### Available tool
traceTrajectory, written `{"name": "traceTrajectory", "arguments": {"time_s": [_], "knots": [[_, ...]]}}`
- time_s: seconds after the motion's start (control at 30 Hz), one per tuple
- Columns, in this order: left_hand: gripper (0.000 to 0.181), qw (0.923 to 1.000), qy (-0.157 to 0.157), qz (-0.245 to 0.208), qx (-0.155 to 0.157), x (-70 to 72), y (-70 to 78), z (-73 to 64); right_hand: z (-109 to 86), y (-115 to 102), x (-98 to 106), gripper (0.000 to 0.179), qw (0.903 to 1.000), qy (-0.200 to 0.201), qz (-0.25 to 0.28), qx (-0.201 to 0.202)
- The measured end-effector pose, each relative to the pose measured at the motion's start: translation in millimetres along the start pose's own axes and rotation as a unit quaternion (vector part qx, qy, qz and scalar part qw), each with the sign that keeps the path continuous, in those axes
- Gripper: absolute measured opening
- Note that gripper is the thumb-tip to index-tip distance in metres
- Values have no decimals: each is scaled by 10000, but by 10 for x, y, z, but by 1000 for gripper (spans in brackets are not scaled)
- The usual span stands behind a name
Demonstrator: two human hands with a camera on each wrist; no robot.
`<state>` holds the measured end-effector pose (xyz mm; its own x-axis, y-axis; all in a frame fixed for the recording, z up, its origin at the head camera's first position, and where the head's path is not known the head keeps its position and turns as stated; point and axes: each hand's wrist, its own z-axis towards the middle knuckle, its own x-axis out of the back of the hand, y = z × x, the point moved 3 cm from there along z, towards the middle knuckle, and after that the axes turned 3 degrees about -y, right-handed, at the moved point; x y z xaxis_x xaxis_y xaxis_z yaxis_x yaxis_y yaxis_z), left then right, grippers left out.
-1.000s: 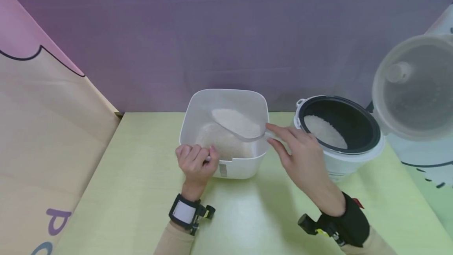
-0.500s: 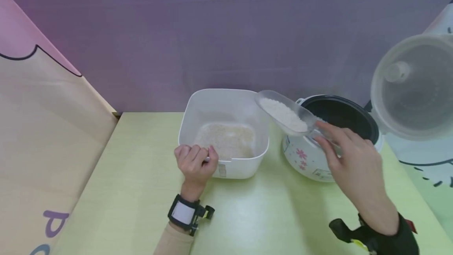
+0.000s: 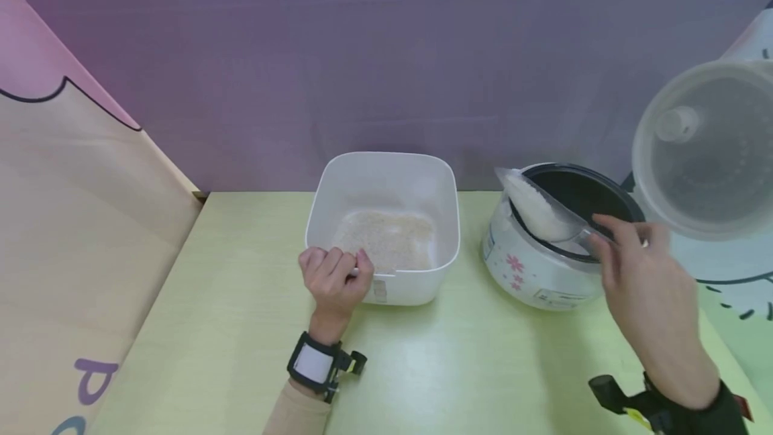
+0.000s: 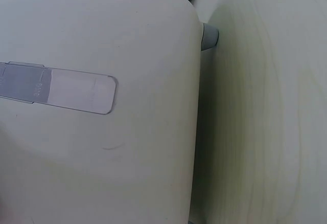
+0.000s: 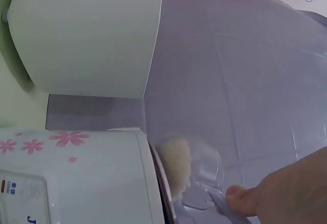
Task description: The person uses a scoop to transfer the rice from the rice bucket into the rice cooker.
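Observation:
My left hand (image 3: 334,282) grips the front rim of a white rice bin (image 3: 417,293). Loose rice (image 3: 386,240) covers the bin's floor. Over the rice cooker's black inner pot (image 3: 588,190), my right hand (image 3: 655,297) pinches the handle of a clear scoop (image 3: 581,236). The scoop tips sideways, and white rice (image 3: 534,210) is heaped along its lower side. In the right wrist view, the scoop (image 5: 207,162) lies just beyond the cooker's rim, with the thumb (image 5: 242,201) on its handle. The left wrist view shows the bin's wall (image 4: 138,147); little of the hand appears there.
The flowered white rice cooker (image 3: 513,280) stands right of the bin, its translucent lid (image 3: 718,153) raised at the far right. A purple cloth (image 3: 386,72) rises behind the pale table (image 3: 241,314). A printed cloth panel (image 3: 78,220) borders the left side.
My right hand has carried the filled scoop rightward from above the bin to the cooker and rolled it onto its side. My left hand stays at the bin's rim.

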<state>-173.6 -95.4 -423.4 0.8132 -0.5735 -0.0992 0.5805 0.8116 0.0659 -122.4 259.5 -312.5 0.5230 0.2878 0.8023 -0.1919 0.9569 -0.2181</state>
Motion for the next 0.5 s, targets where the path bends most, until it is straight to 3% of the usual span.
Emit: {"name": "traceTrajectory", "arguments": {"time_s": [0.2,0.4,0.5], "knots": [[38,10000,-19,0,7,-2,4,2,-12,71,-29,24,9995,-214,-120,-220],[38,10000,-35,-8,21,0,7,5,-8,113,-48,26,9944,-786,126,-695],[37,10000,-57,-12,24,4,7,4,-6,127,-60,25,9932,-872,247,-733]]}}
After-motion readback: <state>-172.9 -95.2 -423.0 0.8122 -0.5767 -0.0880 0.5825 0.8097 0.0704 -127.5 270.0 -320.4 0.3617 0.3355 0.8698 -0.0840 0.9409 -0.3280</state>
